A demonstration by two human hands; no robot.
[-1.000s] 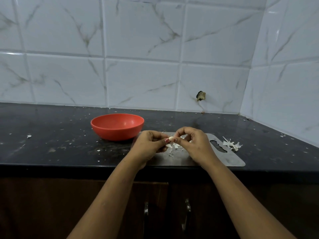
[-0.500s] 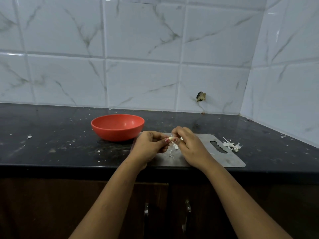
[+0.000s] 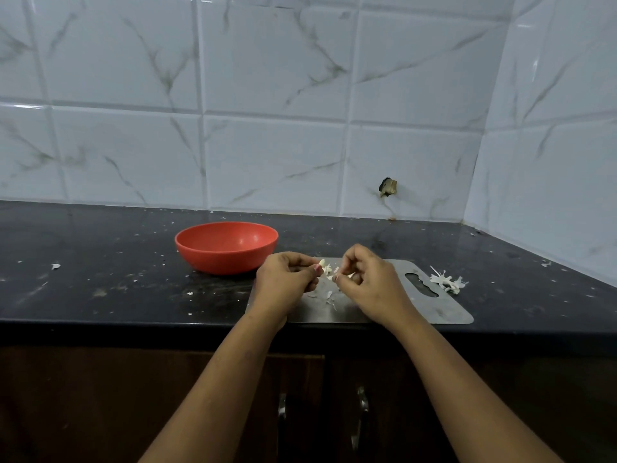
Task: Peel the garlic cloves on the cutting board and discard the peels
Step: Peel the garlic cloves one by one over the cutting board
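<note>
Head view: both hands are seen close together, just above the left part of the cutting board point(image 3: 434, 309), which lies at the front edge of the dark surface point(image 3: 100, 262).
Left hand point(image 3: 287, 282): curled, with a garlic clove point(image 3: 322, 264) pinched at its tip; the clove is held out toward the other hand, apparently so that its skin can be reached.
Right hand point(image 3: 370, 285): curled, with a small pale strip of peel point(image 3: 350, 275) pinched; whether the strip is attached to the clove cannot be told.
Gap between hands: narrow, and placed over the board, so that falling skin is likely caught there rather than on the surface.
Scraps point(image 3: 329, 297): a few small bits are scattered on the board beneath the hands.
Pile of peels point(image 3: 447, 282): gathered on the surface just beside the board's handle end, well apart from the hands; not yet discarded.
Bowl point(image 3: 227, 247): red, set just beyond the board's left corner, near the left hand; nothing can be made out inside it, and it is judged to be meant for peeled cloves or for peels.
Step in hand: the peeling of one clove is judged to be under way.
Other cloves: none can be made out on the board.
</note>
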